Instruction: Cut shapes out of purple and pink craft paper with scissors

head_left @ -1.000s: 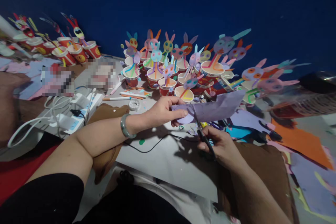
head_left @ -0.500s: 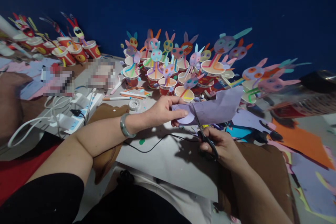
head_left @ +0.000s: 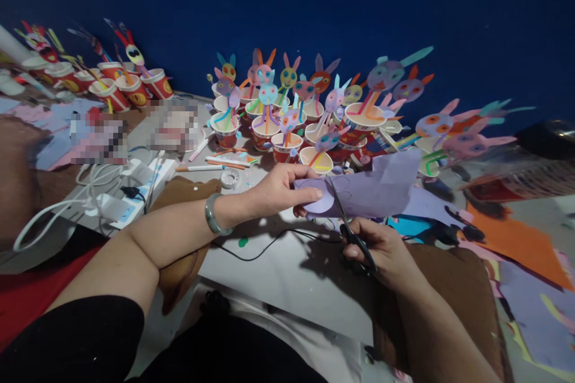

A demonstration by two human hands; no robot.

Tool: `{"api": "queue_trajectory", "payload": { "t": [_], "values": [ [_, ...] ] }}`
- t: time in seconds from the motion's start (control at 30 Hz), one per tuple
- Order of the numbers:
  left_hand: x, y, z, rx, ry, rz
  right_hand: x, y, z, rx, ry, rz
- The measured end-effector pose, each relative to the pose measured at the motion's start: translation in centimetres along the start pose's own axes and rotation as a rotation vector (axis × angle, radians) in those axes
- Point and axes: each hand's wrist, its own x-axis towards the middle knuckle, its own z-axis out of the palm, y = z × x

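Paper (head_left: 381, 188), purple and thin, is held above the counter (head_left: 305, 293), its near end in the left hand (head_left: 283, 188) and its loose end reaching past the blades, beyond the right hand (head_left: 381, 248). The left hand is closed to a pinch, thumb flat on the face and fingertips showing below the lower edge, next to a paler rounded patch. The right hand is curled round the black handles of the scissors (head_left: 348, 232), whose blades cross the paper just beside the left thumb; how far the blades are parted I cannot tell.

The paper should weigh almost nothing and bend easily. Its far end already looks creased and wavy, so it would probably droop or swing if held only at one edge. It is likely dry enough not to slip, but easy to crumple or tear. A flat, light pinch near the blades, clear of their path, seems the best hold; a hard squeeze would dent it. Curved lines lie on the paper just right of the blades, a part better left ungripped. The scissors look rigid and should sit steadiest held by the handles, well back from the blades.
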Motion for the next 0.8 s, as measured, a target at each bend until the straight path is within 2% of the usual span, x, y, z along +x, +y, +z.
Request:
{"api": "queue_trajectory", "payload": {
  "t": [0.5, 0.63, 0.8],
  "values": [
    [0.11, 0.10, -0.02, -0.026, 0.035, 0.019, -0.07, -0.05, 0.05, 0.025, 0.023, 0.050],
    [0.14, 0.30, 0.11, -0.052, 0.065, -0.003, -0.07, -0.08, 0.13, 0.032, 0.029, 0.036],
    [0.08, 0.29, 0.14, -0.020, 0.042, -0.014, -0.02, -0.28, 0.22, 0.019, 0.037, 0.023]
  ]
}}
